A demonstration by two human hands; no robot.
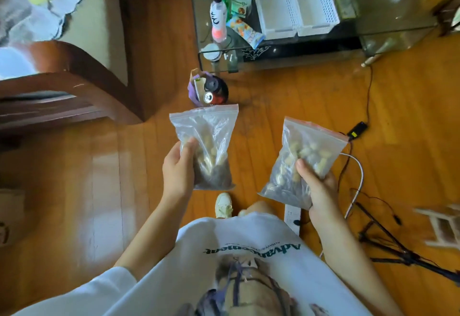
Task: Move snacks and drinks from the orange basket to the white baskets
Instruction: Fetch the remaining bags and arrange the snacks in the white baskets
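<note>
A clear zip bag of snacks (pixel 208 150) is gripped low on its side by the left hand (pixel 178 166), thumb across the front. The right hand (pixel 316 188) grips a second zip bag (pixel 302 159) likewise. Beyond both grips, two white baskets (pixel 296 7) sit on the glass table (pixel 388 17).

My left hand (pixel 178 166) gripped clear zip bag of nuts (pixel 207 146); my right hand (pixel 316 191) gripped second zip bag, red-sealed (pixel 298 161). Both bags held above wooden floor (pixel 286 96), apart. Two white baskets (pixel 296 7) sat side by side on glass table (pixel 385 17), bottles (pixel 219 17) beside them.
</note>
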